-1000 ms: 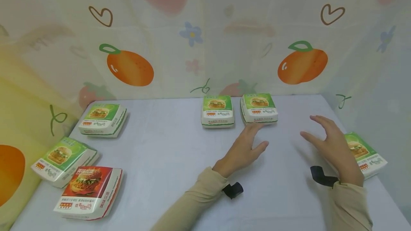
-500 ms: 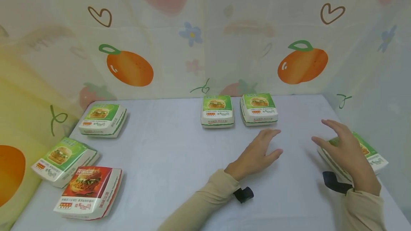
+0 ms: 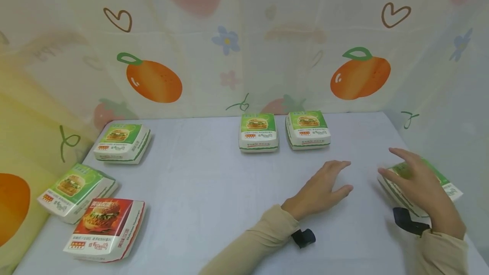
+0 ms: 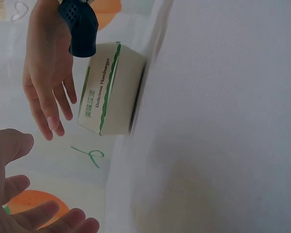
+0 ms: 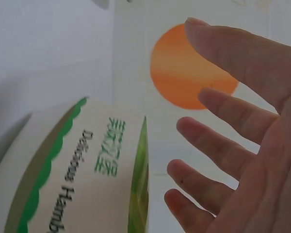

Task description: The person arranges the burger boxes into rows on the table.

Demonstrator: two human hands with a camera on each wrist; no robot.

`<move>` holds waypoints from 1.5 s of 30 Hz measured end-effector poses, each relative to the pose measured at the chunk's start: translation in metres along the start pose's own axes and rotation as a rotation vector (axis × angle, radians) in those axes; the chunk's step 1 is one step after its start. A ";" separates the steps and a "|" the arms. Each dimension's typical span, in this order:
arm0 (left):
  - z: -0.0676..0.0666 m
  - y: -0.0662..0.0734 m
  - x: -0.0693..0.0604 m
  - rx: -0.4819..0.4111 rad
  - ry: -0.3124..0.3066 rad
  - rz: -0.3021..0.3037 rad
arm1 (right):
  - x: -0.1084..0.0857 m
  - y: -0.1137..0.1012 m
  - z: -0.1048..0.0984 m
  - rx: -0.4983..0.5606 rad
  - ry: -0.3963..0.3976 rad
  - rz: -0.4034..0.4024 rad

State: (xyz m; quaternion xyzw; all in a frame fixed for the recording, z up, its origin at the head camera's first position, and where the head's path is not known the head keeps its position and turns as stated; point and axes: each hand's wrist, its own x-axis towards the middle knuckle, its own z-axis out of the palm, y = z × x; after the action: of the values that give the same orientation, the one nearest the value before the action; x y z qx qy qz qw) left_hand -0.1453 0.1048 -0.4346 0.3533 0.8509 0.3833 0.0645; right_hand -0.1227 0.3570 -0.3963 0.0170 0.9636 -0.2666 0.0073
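My right hand (image 3: 424,186), fingers spread, hovers over a green-and-white hamburger box (image 3: 399,197) at the table's right side, hiding part of its lid. In the right wrist view a gap shows between the fingers and this box (image 5: 87,189). My left hand (image 3: 318,192) hangs over the white tabletop to the left of that box, thumb apart from the fingers, holding nothing. From the left wrist, the box (image 4: 111,92) appears with its printed side forward, beside my right hand (image 4: 48,73). Neither hand grips anything.
Two green hamburger boxes (image 3: 259,133) (image 3: 307,130) stand side by side at the back edge. On the left are two more green boxes (image 3: 121,142) (image 3: 77,191) and a red one (image 3: 105,229). A fruit-patterned curtain (image 3: 244,54) rises behind the white tabletop (image 3: 183,207).
Both hands have moved right and nearer to me. My left hand has left the front of the back right box; my right hand has come over the box on the right. The boxes stay put.
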 end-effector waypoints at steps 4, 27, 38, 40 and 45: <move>0.006 0.003 0.002 0.010 -0.017 -0.004 | -0.003 0.008 -0.004 0.036 0.005 -0.010; 0.034 0.006 0.013 0.023 -0.075 -0.056 | -0.023 0.048 -0.022 0.016 0.098 0.221; 0.050 0.022 0.028 0.010 -0.125 -0.078 | -0.019 0.114 -0.012 -0.028 0.138 0.375; 0.053 0.025 0.029 0.011 -0.134 -0.084 | -0.013 0.144 -0.005 -0.034 0.142 0.371; 0.056 0.028 0.030 0.016 -0.142 -0.100 | -0.003 0.182 0.005 -0.036 0.092 0.369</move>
State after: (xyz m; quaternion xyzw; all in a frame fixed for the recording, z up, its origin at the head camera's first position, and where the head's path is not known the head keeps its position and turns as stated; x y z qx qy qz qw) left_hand -0.1308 0.1709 -0.4494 0.3369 0.8640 0.3467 0.1409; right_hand -0.1134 0.5098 -0.4942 0.2055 0.9480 -0.2427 0.0126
